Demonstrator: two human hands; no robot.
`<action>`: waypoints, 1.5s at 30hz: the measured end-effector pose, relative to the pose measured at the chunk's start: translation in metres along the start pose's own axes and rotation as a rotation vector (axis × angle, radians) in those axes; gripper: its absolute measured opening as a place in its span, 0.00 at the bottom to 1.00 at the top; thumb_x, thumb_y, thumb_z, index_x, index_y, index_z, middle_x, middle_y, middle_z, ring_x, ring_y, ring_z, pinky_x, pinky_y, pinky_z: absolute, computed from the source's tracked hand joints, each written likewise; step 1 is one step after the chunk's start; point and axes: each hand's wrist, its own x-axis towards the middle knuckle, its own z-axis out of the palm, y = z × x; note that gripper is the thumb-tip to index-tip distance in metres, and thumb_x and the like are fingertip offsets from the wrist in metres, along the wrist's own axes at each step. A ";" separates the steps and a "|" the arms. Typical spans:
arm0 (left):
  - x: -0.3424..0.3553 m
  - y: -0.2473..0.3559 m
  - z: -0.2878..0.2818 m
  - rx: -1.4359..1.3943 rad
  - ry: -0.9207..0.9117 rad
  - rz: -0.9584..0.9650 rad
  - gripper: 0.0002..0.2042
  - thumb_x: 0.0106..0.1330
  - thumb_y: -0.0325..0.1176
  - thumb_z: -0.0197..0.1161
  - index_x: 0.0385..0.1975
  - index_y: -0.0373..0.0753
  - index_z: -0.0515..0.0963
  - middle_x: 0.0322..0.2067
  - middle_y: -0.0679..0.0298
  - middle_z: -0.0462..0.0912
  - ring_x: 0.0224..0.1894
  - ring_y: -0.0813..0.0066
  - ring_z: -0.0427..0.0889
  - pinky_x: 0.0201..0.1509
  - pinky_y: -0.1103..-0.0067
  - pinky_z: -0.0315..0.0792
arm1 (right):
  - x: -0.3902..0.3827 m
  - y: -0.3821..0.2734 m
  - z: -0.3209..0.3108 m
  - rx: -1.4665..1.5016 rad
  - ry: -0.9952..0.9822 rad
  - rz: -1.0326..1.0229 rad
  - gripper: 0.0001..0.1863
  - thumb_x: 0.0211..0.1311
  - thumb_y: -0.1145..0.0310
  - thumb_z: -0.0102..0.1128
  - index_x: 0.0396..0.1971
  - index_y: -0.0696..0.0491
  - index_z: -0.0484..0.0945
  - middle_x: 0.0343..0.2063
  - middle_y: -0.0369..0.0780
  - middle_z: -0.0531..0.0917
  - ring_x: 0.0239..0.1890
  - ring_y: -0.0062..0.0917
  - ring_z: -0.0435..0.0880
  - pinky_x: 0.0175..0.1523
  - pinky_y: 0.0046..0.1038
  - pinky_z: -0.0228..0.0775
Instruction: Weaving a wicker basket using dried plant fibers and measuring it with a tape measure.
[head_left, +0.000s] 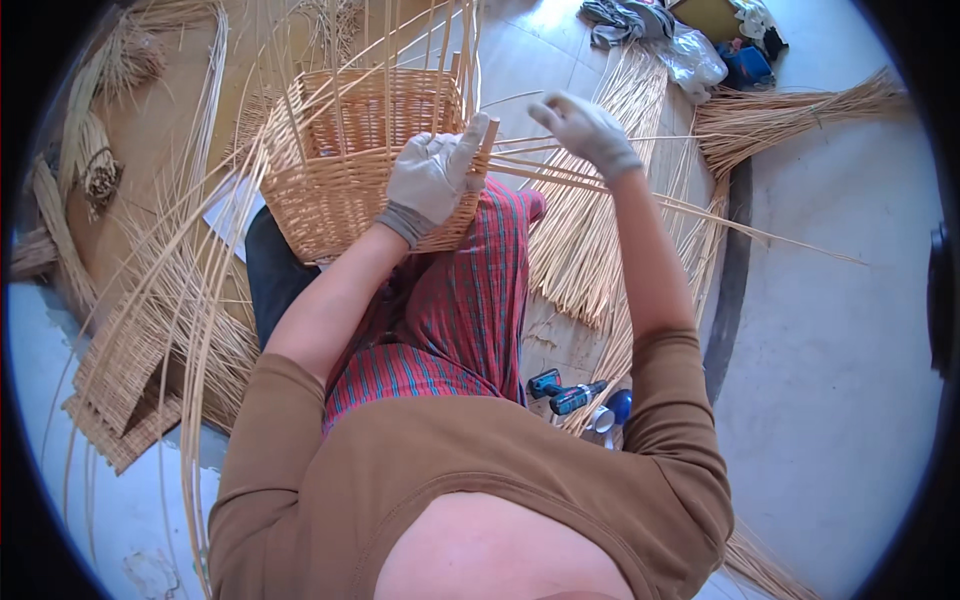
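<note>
A wicker basket (330,200) rests on the person's lap (485,285), loose strands (548,172) splaying from it across the space beside the hands. The left hand (430,180) is closed on its right corner; the right hand (588,132) is raised, fingers half curled, its hold on any strand unclear. Cane bundles (585,255), woven mats (120,385) and a cordless drill (575,397) lie around on the floor (830,320).

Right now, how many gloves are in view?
2: one glove on the left hand, at the corner of the woven basket; the other glove on the right hand, to the basket's right. More could be hidden.
</note>
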 end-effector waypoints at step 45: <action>0.060 -0.031 -0.046 -0.458 0.502 -0.269 0.14 0.76 0.41 0.57 0.42 0.34 0.79 0.30 0.60 0.84 0.31 0.74 0.83 0.32 0.80 0.73 | -0.038 -0.072 0.068 0.414 0.242 0.027 0.24 0.56 0.45 0.69 0.29 0.54 0.82 0.30 0.44 0.84 0.35 0.39 0.83 0.41 0.39 0.74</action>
